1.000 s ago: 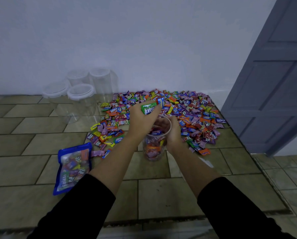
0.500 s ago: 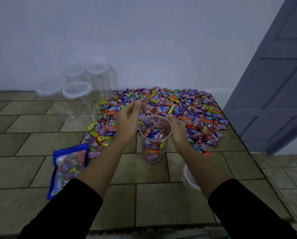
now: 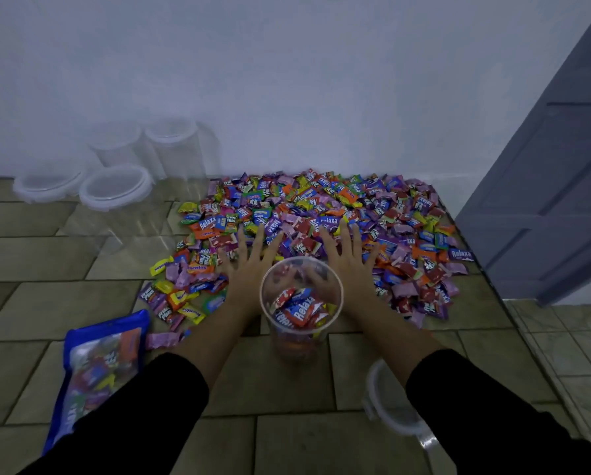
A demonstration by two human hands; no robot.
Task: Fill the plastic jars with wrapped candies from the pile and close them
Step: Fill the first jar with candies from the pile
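Brown-tiled flooring [image 3: 64, 303] runs to a plain white wall [image 3: 287, 80], with a clear plastic jar [image 3: 299, 334] standing upright and open-topped at the centre of the scene, at the near edge of a wide pile of wrapped candies [image 3: 338, 214]. The jar is partly filled; the candies in the jar [image 3: 299, 311] include red and blue wrappers marked "Relaxa".

A person reaches past the jar with both arms, one on each side of it. The left hand [image 3: 248, 269] lies palm down on the pile just left of the jar's rim, fingers straight and spread, grasping nothing. The right hand [image 3: 349, 269] mirrors it just right of the rim, also flat and spread on the wrappers with nothing held. Both thumbs show blurred through the jar's clear wall. Black sleeves [image 3: 143, 416] cover the forearms.

Near the right forearm, a clear lid [image 3: 386, 413] lies on the tiles, partly hidden by the sleeve. A blue candy bag [image 3: 95, 368] with a clear window lies flat on the floor to the left, its lower end under the left sleeve.

At the back left, four empty jars [image 3: 116, 190] stand together with their lids on, two of them against the wall. A grey panelled door [image 3: 544, 207] fills the right side.
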